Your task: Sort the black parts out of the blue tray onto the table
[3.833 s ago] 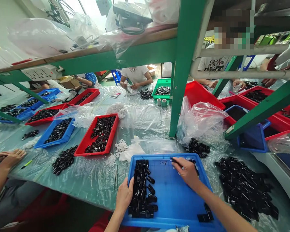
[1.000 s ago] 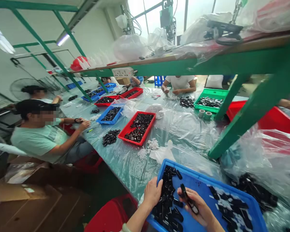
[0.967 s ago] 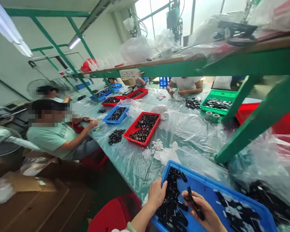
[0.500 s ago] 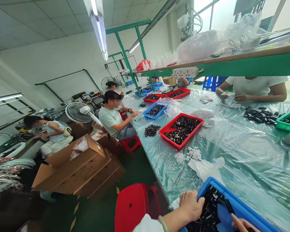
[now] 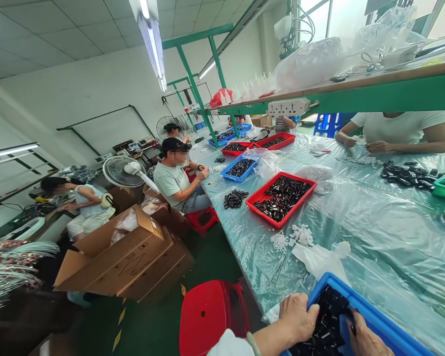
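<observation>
At the lower right lies a blue tray (image 5: 396, 324) of small glossy black pieces (image 5: 328, 311), cut off by the bottom edge. My left hand (image 5: 298, 316) is closed over the tray's left rim, thumb on the inner side. Inside the tray, my right hand (image 5: 369, 341) has its fingers curled on a black piece, partly hidden among the others. A crumpled white bag (image 5: 321, 259) rests against the far side of the tray. Beyond it are small white pieces (image 5: 301, 235) and thin rods (image 5: 279, 269).
A red tray (image 5: 282, 222) of black pieces stands farther up the plastic-covered table (image 5: 378, 222). A red stool (image 5: 203, 316) is at the left table edge. A green shelf (image 5: 356, 101) spans above. Co-workers sit opposite and along the left side; cardboard boxes (image 5: 133, 252) stand behind.
My right hand has moved farther into the tray, onto the black pieces. My left hand stays on the rim. The view has shifted slightly.
</observation>
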`<state>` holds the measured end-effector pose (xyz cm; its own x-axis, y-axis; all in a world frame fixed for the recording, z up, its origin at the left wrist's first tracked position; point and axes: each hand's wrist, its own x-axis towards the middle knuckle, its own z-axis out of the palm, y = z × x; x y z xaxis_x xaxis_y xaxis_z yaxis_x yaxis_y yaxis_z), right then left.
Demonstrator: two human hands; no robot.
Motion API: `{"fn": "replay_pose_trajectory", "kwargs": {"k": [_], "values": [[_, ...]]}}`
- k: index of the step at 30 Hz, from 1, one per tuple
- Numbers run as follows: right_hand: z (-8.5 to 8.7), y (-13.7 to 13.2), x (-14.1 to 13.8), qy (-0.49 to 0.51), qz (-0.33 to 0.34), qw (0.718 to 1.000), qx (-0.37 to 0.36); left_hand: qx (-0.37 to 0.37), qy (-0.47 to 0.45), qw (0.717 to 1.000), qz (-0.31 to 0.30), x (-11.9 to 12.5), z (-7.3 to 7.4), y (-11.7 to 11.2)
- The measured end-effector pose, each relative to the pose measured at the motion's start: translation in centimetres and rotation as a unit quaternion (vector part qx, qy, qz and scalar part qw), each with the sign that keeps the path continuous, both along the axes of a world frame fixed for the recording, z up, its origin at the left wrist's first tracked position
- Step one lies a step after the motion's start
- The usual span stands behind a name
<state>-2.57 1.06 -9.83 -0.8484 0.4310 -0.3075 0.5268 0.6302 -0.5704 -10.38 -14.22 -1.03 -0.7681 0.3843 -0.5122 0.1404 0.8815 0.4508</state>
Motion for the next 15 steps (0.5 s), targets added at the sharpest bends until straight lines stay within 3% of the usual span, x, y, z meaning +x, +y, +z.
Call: {"fn": "replay_pose_trajectory", "kwargs": {"k": [5, 15], "values": [[2.6, -0.4, -0.9, -0.070, 0.025, 0.997, 0.004, -0.002, -0.001, 1.000, -0.001, -0.1, 0.1, 0.1], [4.0, -0.7, -1.0, -0.134, 0.029, 0.990, -0.009, -0.006, 0.011, 1.000, 0.000, -0.1, 0.1, 0.2]]}}
